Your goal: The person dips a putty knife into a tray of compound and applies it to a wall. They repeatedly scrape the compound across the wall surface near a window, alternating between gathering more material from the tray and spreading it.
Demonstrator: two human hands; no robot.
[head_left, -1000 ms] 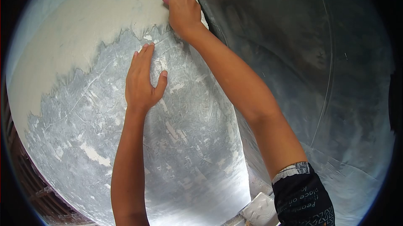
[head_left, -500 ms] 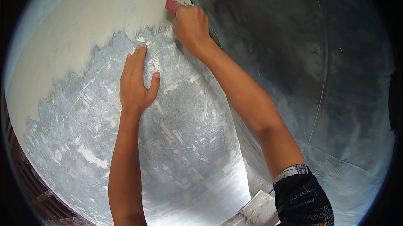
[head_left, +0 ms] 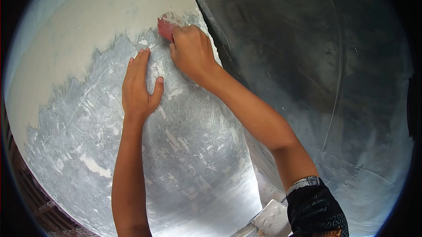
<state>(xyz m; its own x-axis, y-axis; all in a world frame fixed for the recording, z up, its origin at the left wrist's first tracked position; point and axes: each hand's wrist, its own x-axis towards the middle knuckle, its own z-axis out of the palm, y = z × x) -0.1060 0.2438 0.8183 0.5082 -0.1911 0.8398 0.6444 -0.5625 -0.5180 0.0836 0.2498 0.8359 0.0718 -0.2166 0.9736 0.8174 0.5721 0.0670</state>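
Observation:
My right hand (head_left: 192,51) grips a red putty scraper (head_left: 165,29) smeared with off-white paste, its edge against the curved surface close to the right-hand rim. Below and to the left, my left hand (head_left: 139,85) lies on the grey, patchy surface (head_left: 184,122), fingers stretched upward and thumb apart, holding nothing. A smooth cream-coloured coat (head_left: 88,30) covers the upper part and ends in a jagged line just above my left fingertips. My right fingers hide part of the scraper.
A large dark, glossy sheet (head_left: 285,39) stands to the right, beyond the surface's edge. A whitish paste-covered block (head_left: 271,217) sits at the bottom near my right sleeve. Brown slatted material (head_left: 48,213) shows at lower left.
My right hand and the scraper have moved down and to the left, away from the rim's upper part. My left hand has barely shifted.

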